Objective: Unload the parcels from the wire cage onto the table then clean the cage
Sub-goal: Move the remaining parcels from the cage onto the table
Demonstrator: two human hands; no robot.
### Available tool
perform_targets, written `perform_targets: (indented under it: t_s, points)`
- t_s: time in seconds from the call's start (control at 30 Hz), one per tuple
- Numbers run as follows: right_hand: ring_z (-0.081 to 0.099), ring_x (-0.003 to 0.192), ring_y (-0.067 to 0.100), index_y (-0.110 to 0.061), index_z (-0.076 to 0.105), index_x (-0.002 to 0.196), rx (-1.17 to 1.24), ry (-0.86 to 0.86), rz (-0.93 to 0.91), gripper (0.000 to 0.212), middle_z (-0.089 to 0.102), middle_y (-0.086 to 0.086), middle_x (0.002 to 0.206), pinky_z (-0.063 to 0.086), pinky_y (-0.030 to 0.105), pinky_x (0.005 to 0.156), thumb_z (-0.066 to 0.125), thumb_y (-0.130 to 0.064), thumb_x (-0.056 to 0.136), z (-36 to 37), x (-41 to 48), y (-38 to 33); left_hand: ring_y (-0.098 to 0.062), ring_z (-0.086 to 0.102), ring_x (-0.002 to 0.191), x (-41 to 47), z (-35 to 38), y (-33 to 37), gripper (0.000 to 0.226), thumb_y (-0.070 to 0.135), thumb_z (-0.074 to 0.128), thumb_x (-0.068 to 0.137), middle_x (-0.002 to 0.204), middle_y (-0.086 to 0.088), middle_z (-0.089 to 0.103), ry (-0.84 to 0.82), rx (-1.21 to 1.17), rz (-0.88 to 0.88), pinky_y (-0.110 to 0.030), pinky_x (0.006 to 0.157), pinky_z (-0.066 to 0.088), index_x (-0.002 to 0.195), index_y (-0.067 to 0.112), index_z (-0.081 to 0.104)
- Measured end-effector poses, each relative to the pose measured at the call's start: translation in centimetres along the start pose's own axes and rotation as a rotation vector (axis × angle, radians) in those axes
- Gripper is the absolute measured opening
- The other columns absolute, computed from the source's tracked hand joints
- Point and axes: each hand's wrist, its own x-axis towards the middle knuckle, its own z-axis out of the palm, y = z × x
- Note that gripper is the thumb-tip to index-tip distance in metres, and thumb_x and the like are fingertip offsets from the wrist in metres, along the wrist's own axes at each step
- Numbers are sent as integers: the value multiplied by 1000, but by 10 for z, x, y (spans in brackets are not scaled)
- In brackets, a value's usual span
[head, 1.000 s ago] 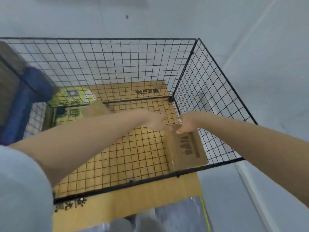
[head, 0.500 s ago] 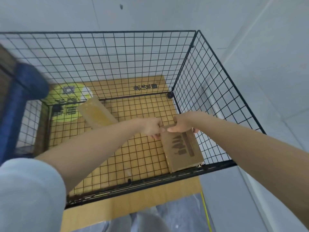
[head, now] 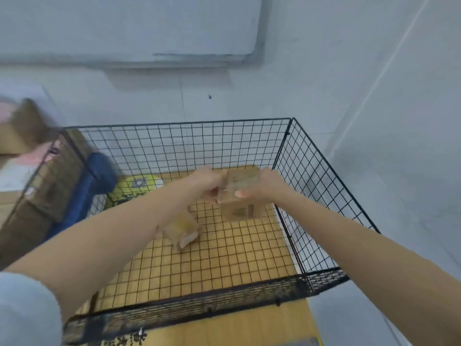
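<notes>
Head cam view: a small brown cardboard parcel (head: 239, 212) is up in the air over the far right part of the wire cage (head: 311, 196), clear of the mesh floor. Both hands are on it. The left hand (head: 210, 183) has its fingers curled around the left edge, and the right hand (head: 260, 188) grips the right side with the thumb across the near face. Down on the cage floor, partly hidden under the left forearm, there's another little parcel (head: 184, 231). The far left corner has a yellow-green printed pack (head: 137, 186), way too blurry to read. The whole cage sits on a flat cardboard sheet (head: 224, 328). Just outside the left wall are a blue roll (head: 87, 193) and some stacked brown boxes (head: 47, 191).
</notes>
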Motion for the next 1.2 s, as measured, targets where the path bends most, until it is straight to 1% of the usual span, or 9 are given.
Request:
perform_targets:
  t_s: [0.1,0.17,0.27,0.37,0.53,0.67,0.83,1.07,1.2]
  points:
    - [47,110,16,-13,49,123,29,120,-136,71,48,-3,100,40,23,89,82,-43,69,-8,-15,-21,-23,64,89,-25,-21,8,40,41,54,94,99,-8,65,58,-78,47,-41,72,59,115,8,54]
    - [45,116,21,-11,44,129,127,178,-138,83,43,5,120,43,31,96,86,-41,64,-13,-26,-34,-25,61,95,-40,-34,12,43,43,57,91,104,-7,62,95,-147,65,-50,78,57,116,10,51]
    - [50,96,19,-8,36,132,255,252,-144,83,31,10,132,48,29,79,74,-54,74,-25,-39,-52,-21,60,85,-57,-59,23,40,42,59,90,101,-4,61,139,-259,111,-57,80,54,116,13,51]
    - [53,85,16,-10,42,118,293,390,-200,56,43,8,125,51,28,70,51,-58,90,-30,-43,-62,-22,61,91,-71,-77,31,31,41,63,87,104,-3,61,158,-293,187,-60,77,54,104,16,55]
    - [58,101,10,-23,43,137,252,509,-389,59,53,-1,127,57,19,70,57,-46,84,-30,-42,-70,-32,48,115,-72,-82,35,20,20,67,87,120,-8,53,150,-389,218,-64,66,54,100,15,52]
    - [54,112,12,-19,36,137,289,513,-402,70,46,-1,133,57,24,77,65,-49,80,-33,-47,-66,-31,52,111,-70,-80,31,23,12,64,89,118,-12,56,202,-462,245,-53,80,56,110,12,52]
    - [52,97,8,-17,30,138,358,443,-347,68,45,2,133,53,18,67,64,-46,86,-37,-40,-62,-25,61,97,-67,-86,17,28,-1,55,91,112,-10,58,171,-434,306,-49,76,58,118,10,54]
    - [25,141,37,-38,16,149,238,459,-282,75,6,9,157,41,54,102,44,-68,86,-52,-37,-59,-23,61,105,-70,-120,12,30,0,53,92,111,-4,63,123,-183,428,-43,75,60,112,20,63]
    - [55,109,20,-29,10,153,443,251,-359,67,41,6,147,54,32,78,44,-44,98,-42,-36,-66,-19,59,108,-65,-124,8,32,6,53,94,115,-2,62,168,-86,469,-37,73,60,117,26,62]
